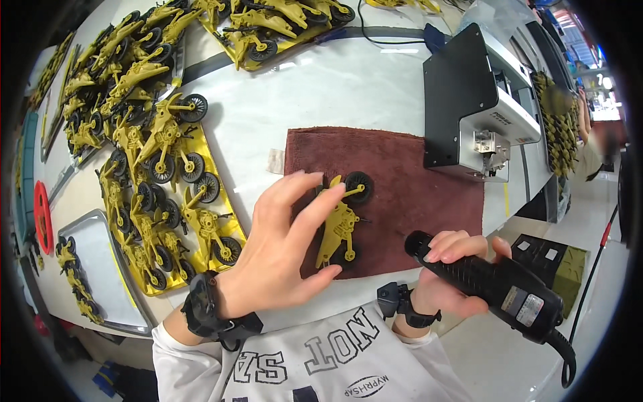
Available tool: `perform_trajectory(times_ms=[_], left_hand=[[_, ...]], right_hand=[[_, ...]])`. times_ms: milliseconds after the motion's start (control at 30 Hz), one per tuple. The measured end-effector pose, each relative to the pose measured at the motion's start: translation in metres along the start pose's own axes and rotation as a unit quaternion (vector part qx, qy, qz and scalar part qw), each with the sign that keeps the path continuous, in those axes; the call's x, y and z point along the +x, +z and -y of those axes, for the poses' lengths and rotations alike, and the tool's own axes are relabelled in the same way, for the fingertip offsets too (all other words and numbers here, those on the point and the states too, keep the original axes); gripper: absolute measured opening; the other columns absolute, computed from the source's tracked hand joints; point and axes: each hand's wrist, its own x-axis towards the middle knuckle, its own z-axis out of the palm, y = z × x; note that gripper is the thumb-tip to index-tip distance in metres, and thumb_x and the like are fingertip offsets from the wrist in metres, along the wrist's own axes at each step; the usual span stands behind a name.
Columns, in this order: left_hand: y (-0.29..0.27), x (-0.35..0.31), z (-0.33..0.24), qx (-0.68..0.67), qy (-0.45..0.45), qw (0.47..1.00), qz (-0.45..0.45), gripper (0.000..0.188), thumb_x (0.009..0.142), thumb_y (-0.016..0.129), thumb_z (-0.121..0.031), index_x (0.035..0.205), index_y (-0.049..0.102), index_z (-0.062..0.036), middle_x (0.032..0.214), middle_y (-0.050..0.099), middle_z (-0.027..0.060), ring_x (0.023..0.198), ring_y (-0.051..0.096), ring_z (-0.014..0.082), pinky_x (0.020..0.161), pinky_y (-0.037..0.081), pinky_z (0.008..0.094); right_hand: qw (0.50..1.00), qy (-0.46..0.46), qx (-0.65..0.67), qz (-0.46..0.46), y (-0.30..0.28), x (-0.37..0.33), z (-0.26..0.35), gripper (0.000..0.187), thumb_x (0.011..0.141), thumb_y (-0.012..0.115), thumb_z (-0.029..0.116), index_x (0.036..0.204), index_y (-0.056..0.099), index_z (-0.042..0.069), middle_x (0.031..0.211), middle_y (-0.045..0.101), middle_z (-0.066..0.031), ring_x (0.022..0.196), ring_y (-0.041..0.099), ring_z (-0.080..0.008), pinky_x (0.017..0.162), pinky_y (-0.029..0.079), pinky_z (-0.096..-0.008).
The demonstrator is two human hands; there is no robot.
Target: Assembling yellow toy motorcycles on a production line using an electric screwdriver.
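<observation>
A yellow toy motorcycle (339,224) with black wheels lies on its side on a brown cloth (395,228). My left hand (284,248) is beside it on the left, fingers spread and curved, with nothing held. Its fingertips come very near the motorcycle's left edge; I cannot tell whether they touch. To the right of the cloth, my right hand (455,268) is wrapped round a black corded electric screwdriver (499,288). The tool's round collar points left toward the motorcycle, and its cord leaves at the lower right. The tip of the tool is hard to make out.
Several more toy motorcycles fill a yellow tray (224,208) on the left, with further piles (127,67) behind. Another loaded yellow tray (251,63) stands at the back. A black and silver machine (462,100) sits at the cloth's far right. A grey tray (110,261) lies at the left.
</observation>
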Motion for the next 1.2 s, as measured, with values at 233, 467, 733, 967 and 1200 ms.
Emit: perform_trajectory(times_ms=[233, 467, 733, 967, 1200], left_hand=[[0.023, -0.006, 0.008, 0.068, 0.02, 0.991, 0.114, 0.09, 0.063, 0.078, -0.019, 0.14, 0.035, -0.0075, 0.148, 0.026, 0.02, 0.137, 0.023, 0.0402, 0.107, 0.021, 0.058], [0.019, -0.01, 0.007, 0.1, 0.037, 0.988, 0.115, 0.088, 0.067, 0.077, -0.03, 0.141, 0.035, -0.0075, 0.149, 0.025, 0.0189, 0.138, 0.025, 0.037, 0.107, 0.022, 0.0582], [0.037, -0.016, 0.026, 0.033, 0.087, 0.994, 0.049, 0.102, 0.065, 0.08, -0.027, 0.144, 0.022, 0.0018, 0.147, 0.026, 0.0261, 0.136, 0.027, 0.0415, 0.109, 0.018, 0.0557], [0.032, -0.015, 0.025, 0.044, 0.075, 0.996, 0.033, 0.095, 0.067, 0.079, -0.029, 0.141, 0.029, 0.0012, 0.147, 0.029, 0.0241, 0.135, 0.031, 0.0378, 0.108, 0.023, 0.0543], [0.036, -0.014, 0.027, -0.016, 0.032, 0.999, 0.028, 0.099, 0.06, 0.085, -0.028, 0.139, 0.032, -0.0023, 0.148, 0.024, 0.0227, 0.136, 0.028, 0.039, 0.108, 0.024, 0.0562]], right_hand=[[1.0, 0.003, -0.018, 0.0, 0.004, 0.0, 0.0, 0.085, 0.082, 0.053, 0.066, 0.127, 0.027, -0.002, 0.075, 0.057, -0.0183, 0.053, 0.056, -0.0271, 0.048, 0.049, -0.0363], [0.989, -0.08, -0.082, -0.097, -0.019, 0.085, 0.039, 0.093, 0.078, 0.049, 0.074, 0.135, 0.031, 0.002, 0.065, 0.055, -0.0128, 0.047, 0.052, -0.0233, 0.047, 0.045, -0.0368], [0.968, -0.01, -0.23, -0.099, -0.027, 0.154, -0.004, 0.064, 0.088, 0.046, 0.062, 0.118, 0.043, 0.005, 0.062, 0.053, -0.007, 0.051, 0.048, -0.0168, 0.051, 0.042, -0.029], [0.959, 0.003, -0.254, -0.123, -0.009, 0.149, -0.009, 0.06, 0.091, 0.044, 0.057, 0.118, 0.042, 0.003, 0.061, 0.05, -0.009, 0.048, 0.047, -0.0182, 0.051, 0.042, -0.0301], [0.986, 0.048, -0.134, -0.087, -0.002, 0.108, 0.022, 0.073, 0.085, 0.049, 0.066, 0.124, 0.044, 0.004, 0.06, 0.045, -0.0047, 0.043, 0.04, -0.0144, 0.047, 0.04, -0.0302]])
